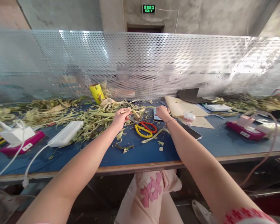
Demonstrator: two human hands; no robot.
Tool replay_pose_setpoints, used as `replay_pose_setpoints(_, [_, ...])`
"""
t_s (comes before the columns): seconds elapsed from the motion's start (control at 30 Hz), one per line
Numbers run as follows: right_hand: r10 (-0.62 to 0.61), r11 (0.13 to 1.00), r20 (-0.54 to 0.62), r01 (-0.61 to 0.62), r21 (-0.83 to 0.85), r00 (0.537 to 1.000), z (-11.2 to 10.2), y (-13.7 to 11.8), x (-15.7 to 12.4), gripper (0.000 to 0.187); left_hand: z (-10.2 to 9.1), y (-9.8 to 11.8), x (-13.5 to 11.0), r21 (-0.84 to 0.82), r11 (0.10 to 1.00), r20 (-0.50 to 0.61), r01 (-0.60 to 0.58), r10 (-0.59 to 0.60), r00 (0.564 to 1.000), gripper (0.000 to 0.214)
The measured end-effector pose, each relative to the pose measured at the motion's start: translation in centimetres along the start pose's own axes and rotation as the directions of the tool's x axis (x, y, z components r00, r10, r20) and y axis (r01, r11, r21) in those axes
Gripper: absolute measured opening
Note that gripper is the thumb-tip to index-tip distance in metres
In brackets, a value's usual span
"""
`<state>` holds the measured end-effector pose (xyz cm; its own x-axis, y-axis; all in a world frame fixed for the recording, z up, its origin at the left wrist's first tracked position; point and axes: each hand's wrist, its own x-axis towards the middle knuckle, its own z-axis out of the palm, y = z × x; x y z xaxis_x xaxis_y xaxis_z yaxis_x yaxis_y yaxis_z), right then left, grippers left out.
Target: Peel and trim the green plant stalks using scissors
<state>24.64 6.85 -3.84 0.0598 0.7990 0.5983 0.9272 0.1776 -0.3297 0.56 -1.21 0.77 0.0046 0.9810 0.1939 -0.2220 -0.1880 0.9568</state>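
My left hand (121,119) is closed, its fingers pinching a pale dried leaf strip (138,110) at the edge of a heap. My right hand (162,112) is a loose fist farther right; a thin pale strip seems to run towards its fingers, which are partly hidden. Between and below the hands lie scissors (146,129) with one yellow and one red handle, their blades pointing at my left hand. The heap of dried greenish leaf strips (91,124) spreads left of my left hand. A phone-like flat object (156,114) lies beside my right hand.
A blue-topped table (135,157) holds a white power bank (67,133), magenta power strips (23,143) with cables, a yellow roll (96,93), brown paper (185,106) and a dark phone (190,130). A perforated metal screen (151,56) stands behind, with blurred people beyond it.
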Motion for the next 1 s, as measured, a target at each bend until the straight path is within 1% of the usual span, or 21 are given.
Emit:
replay_pose_setpoints(0.07, [0.061,0.998,-0.038,-0.061,0.011,0.997,-1.0,-0.6,0.0,0.030,0.0,-0.1,0.1,0.002,1.000,-0.006,-0.003,0.003,1.000,0.019])
replay_pose_setpoints(0.13, [0.114,0.988,-0.158,-0.095,0.120,0.981,-2.1,-1.8,-0.2,0.038,0.0,-0.1,0.1,-0.001,1.000,-0.014,-0.006,0.006,1.000,0.019])
replay_pose_setpoints(0.17, [0.106,0.983,-0.216,-0.070,0.169,0.971,-2.6,-2.5,-0.4,0.043,0.0,-0.1,0.1,-0.004,1.000,-0.019,-0.007,0.007,1.000,0.019])
replay_pose_setpoints(0.23, [0.028,0.978,-0.257,0.028,0.209,0.966,-3.2,-4.0,-0.9,0.050,0.1,-0.1,0.1,-0.017,1.000,-0.025,-0.008,0.007,1.000,0.018])
replay_pose_setpoints(0.27, [-0.008,0.976,-0.240,0.060,0.209,0.971,-3.3,-4.7,-1.1,0.051,0.1,0.0,0.1,-0.024,1.000,-0.026,-0.007,0.006,1.000,0.018])
replay_pose_setpoints(0.3, [-0.053,0.976,-0.187,0.091,0.200,0.981,-3.3,-5.4,-1.4,0.049,0.1,0.0,0.1,-0.032,0.999,-0.027,-0.008,0.007,1.000,0.017])
replay_pose_setpoints(0.33, [-0.101,0.976,-0.100,0.117,0.182,0.990,-3.1,-6.0,-1.7,0.045,0.1,0.1,0.1,-0.038,0.999,-0.027,-0.009,0.008,1.000,0.017])
replay_pose_setpoints(0.37, [-0.158,0.974,0.024,0.152,0.165,0.987,-3.0,-6.5,-1.9,0.038,0.1,0.1,0.1,-0.043,0.999,-0.025,-0.011,0.010,1.000,0.017])
replay_pose_setpoints(0.4, [-0.233,0.964,0.172,0.204,0.171,0.957,-2.8,-6.9,-2.1,0.033,0.1,0.2,0.1,-0.046,0.999,-0.023,-0.013,0.012,1.000,0.018])
replay_pose_setpoints(0.43, [-0.302,0.945,0.256,0.253,0.204,0.918,-2.7,-7.3,-2.2,0.030,0.0,0.2,0.1,-0.047,0.999,-0.023,-0.015,0.014,1.000,0.018])
replay_pose_setpoints(0.47, [-0.333,0.931,0.263,0.270,0.247,0.905,-2.6,-7.6,-2.3,0.028,0.0,0.2,0.0,-0.047,0.999,-0.025,-0.016,0.015,1.000,0.018])
replay_pose_setpoints(0.5, [-0.343,0.917,0.243,0.267,0.297,0.907,-2.6,-7.8,-2.3,0.028,0.0,0.3,0.0,-0.048,0.999,-0.031,-0.018,0.016,0.999,0.018])
replay_pose_setpoints(0.57, [-0.295,0.889,0.181,0.200,0.411,0.938,-2.8,-8.3,-2.4,0.028,0.0,0.3,0.0,-0.055,0.998,-0.046,-0.027,0.024,0.999,0.018])
replay_pose_setpoints(0.6, [-0.259,0.868,0.181,0.146,0.475,0.949,-2.9,-8.6,-2.4,0.027,0.0,0.3,0.0,-0.061,0.998,-0.052,-0.034,0.030,0.998,0.019])
replay_pose_setpoints(0.63, [-0.224,0.838,0.207,0.080,0.540,0.953,-3.0,-8.9,-2.5,0.025,0.1,0.3,0.0,-0.066,0.997,-0.055,-0.041,0.038,0.998,0.019])
replay_pose_setpoints(0.7, [-0.177,0.751,0.300,-0.069,0.656,0.937,-3.0,-9.6,-2.8,0.027,0.2,0.4,-0.1,-0.068,0.996,-0.048,-0.058,0.055,0.997,0.020])
replay_pose_setpoints(0.77, [-0.163,0.632,0.368,-0.190,0.752,0.915,-3.0,-10.3,-3.3,0.036,0.2,0.4,-0.2,-0.057,0.996,-0.034,-0.071,0.070,0.997,0.021])
replay_pose_setpoints(0.8, [-0.186,0.560,0.388,-0.227,0.797,0.903,-2.9,-10.6,-3.5,0.037,0.3,0.4,-0.2,-0.048,0.996,-0.027,-0.080,0.079,0.997,0.022])
replay_pose_setpoints(0.9, [-0.263,0.375,0.375,-0.264,0.889,0.889,-3.1,-11.3,-4.0,0.045,0.2,0.3,-0.1,0.018,0.992,-0.024,-0.127,0.128,0.991,0.022])
replay_pose_setpoints(0.93, [-0.267,0.342,0.355,-0.256,0.904,0.896,-3.1,-11.4,-4.1,0.049,0.1,0.2,-0.1,0.061,0.986,-0.031,-0.157,0.159,0.987,0.022])
replay_pose_setpoints(1.0, [-0.240,0.330,0.299,-0.212,0.920,0.924,-3.2,-11.7,-4.1,0.052,0.0,0.1,-0.1,0.185,0.956,-0.039,-0.229,0.240,0.970,0.021])
